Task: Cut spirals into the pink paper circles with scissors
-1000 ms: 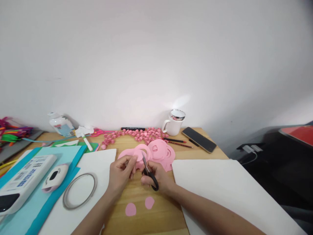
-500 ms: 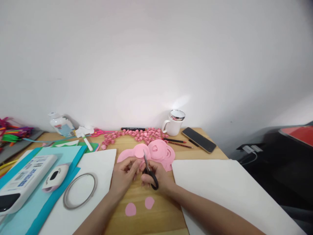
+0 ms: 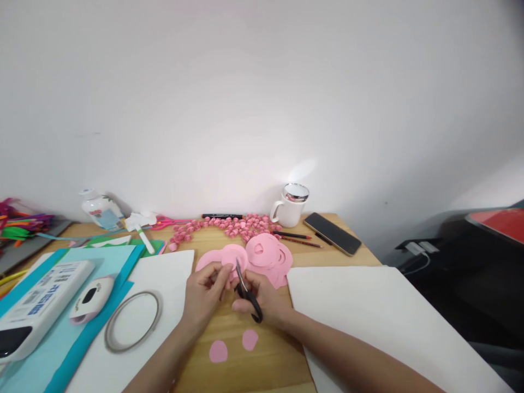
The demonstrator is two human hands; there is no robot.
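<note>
My left hand (image 3: 208, 286) is closed, pinching a small piece of pink paper (image 3: 229, 271) between thumb and fingers. My right hand (image 3: 260, 295) grips black-handled scissors (image 3: 249, 303), whose blades point up and away beside the left fingertips. My fingers partly hide the pinched paper. Just beyond both hands lie overlapping pink paper circles (image 3: 264, 254), some with cut-out holes. On the wood nearer to me rest two small pink paper discs, a left one (image 3: 218, 351) and a right one (image 3: 250, 339).
Many pink paper curls (image 3: 229, 225) lie along the wall. Behind stand a white mug (image 3: 290, 210) and a phone (image 3: 332, 233). White sheets (image 3: 368, 305) flank the hands. To the left are a tape ring (image 3: 108, 327), a correction-tape-like device (image 3: 92, 299), a white box-shaped device (image 3: 41, 308) and a bottle (image 3: 102, 210).
The scissors and my right hand have shifted slightly left and toward me, and the blades have turned a little. My left hand keeps its pinch on the paper. The discs stay put.
</note>
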